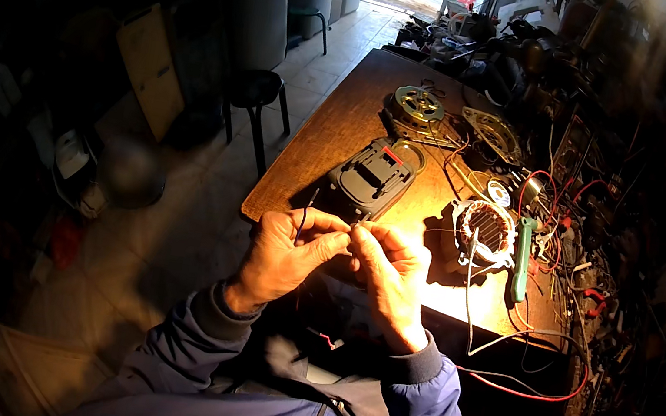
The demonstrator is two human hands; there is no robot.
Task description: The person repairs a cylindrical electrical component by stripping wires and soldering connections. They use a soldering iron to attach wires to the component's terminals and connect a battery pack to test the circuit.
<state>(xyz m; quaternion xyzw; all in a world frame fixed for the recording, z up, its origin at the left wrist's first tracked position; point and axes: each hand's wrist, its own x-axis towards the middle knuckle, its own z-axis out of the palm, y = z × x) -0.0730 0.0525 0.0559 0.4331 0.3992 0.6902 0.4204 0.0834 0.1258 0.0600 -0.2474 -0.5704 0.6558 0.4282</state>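
Observation:
My left hand (283, 254) and my right hand (394, 278) meet fingertip to fingertip above the table's near edge. A thin dark wire (309, 207) sticks up from the fingers of my left hand, which is closed in a pinch. The thumb and forefinger of my right hand are pressed together; a small dark tip shows between the hands, too small to name. Just beyond them lies a dark grey plastic device (373, 178) with a red mark. Right of my hands sits a motor stator (483, 233) with copper windings, its pale leads running down off the table.
A tool with a green handle (522, 262) lies against the stator. Round brass-coloured motor parts (417, 108) rest farther back on the wooden table (308, 147). Loose wires and red-handled pliers (595, 302) clutter the right side. A black stool (257, 94) stands to the left.

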